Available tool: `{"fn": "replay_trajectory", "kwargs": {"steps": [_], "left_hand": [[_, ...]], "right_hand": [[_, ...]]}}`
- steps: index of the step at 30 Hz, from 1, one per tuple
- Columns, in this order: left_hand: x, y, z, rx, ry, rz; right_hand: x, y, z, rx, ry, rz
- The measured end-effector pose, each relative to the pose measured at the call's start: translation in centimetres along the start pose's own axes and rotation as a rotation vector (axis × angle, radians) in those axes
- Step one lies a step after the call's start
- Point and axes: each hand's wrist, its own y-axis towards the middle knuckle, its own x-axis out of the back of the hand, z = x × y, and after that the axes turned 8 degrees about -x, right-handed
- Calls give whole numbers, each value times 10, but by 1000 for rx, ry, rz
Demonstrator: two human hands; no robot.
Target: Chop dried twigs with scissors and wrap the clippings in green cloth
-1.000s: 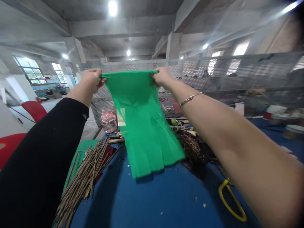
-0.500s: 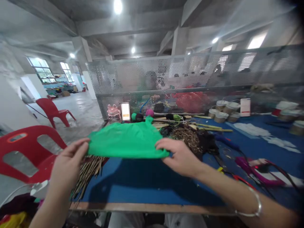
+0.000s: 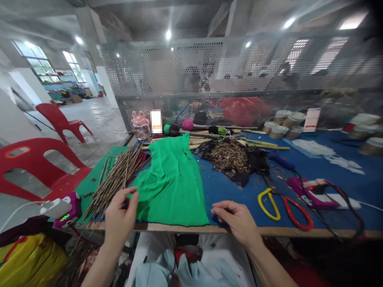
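A green cloth (image 3: pixel 173 183) lies spread on the blue table top, its lower edge along the front of the table and its far end over some sticks. My left hand (image 3: pixel 121 217) is at its left edge, thumb and fingers closed on the cloth there. My right hand (image 3: pixel 237 221) is just off the cloth's lower right corner, a small gap between them. Its fingers are curled together with nothing visible in them. A bundle of thin brown sticks (image 3: pixel 116 175) lies left of the cloth.
To the right are scissors (image 3: pixel 271 205) with yellow and red handles, a purple device (image 3: pixel 314 193) with cables, and a heap of brown chips (image 3: pixel 229 155) on dark cloth. Lidded tubs (image 3: pixel 278 131) stand at the back before a perforated metal screen (image 3: pixel 179 63). A red chair (image 3: pixel 44 175) is left.
The green cloth, stretched in the air between both hands, now lies on the table. Both hands have come down and nearer; the right has let go. The view has tilted down.
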Motion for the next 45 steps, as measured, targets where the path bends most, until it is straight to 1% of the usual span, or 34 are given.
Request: {"fn": "replay_trajectory", "kwargs": {"steps": [3,6,8,10,13,15,17,19,20,21,22,23,24,25,27,28,30,31,34,35,36,38,39,41,43,45], "left_hand": [[-24,-7,-22,-50,-175,211],[-43,-15,-34,-93,-241,350],[-51,-18,-40,-157,-225,414],[-56,-20,-45,-273,-175,499],[-61,-22,-49,-423,-111,620],[-62,-24,-47,-461,-119,634],[-60,-28,-41,-480,-155,596],[-57,-33,-33,-493,-183,526],[-54,-34,-30,-502,-192,486],[-52,-34,-27,-515,-198,448],[-49,-32,-27,-534,-203,419],[-46,-28,-27,-559,-208,401],[-42,-20,-29,-585,-211,394],[-39,-9,-33,-608,-205,396],[-30,22,-42,-620,-164,392],[-25,41,-46,-597,-124,375],[-15,81,-51,-515,-20,312],[-10,102,-52,-464,41,299],[6,160,-47,-391,274,404],[12,177,-44,-360,346,399],[19,193,-43,-336,400,357],[35,220,-45,-306,426,207],[45,231,-49,-264,395,108],[65,250,-61,-149,238,-15],[84,263,-78,-30,22,-103],[98,272,-95,0,-168,-188]], "right_hand": [[-18,0,-5,-23,106,7],[-25,3,-12,-3,169,-11],[-23,4,-17,23,207,-26],[-18,3,-21,43,247,-55],[1,-3,-21,58,273,-146],[20,-6,-19,42,151,-189],[38,-8,-16,17,-101,-244],[46,-9,-12,42,-377,-296],[44,-9,-9,93,-489,-282],[38,-9,-5,169,-579,-222],[28,-7,1,261,-652,-111],[15,-3,7,361,-705,36],[-1,3,15,465,-733,183],[-16,11,25,554,-749,304],[-44,37,49,678,-733,393],[-53,54,65,706,-708,369],[-62,89,102,722,-616,293],[-62,106,123,732,-520,213],[-52,147,186,824,-317,70],[-47,156,204,860,-246,-17],[-42,164,220,878,-201,-57],[-33,173,246,883,-193,-39],[-28,175,256,897,-238,-15],[-20,173,272,967,-384,14],[-12,166,286,1055,-506,-7],[-4,159,301,1089,-536,-57]]}}
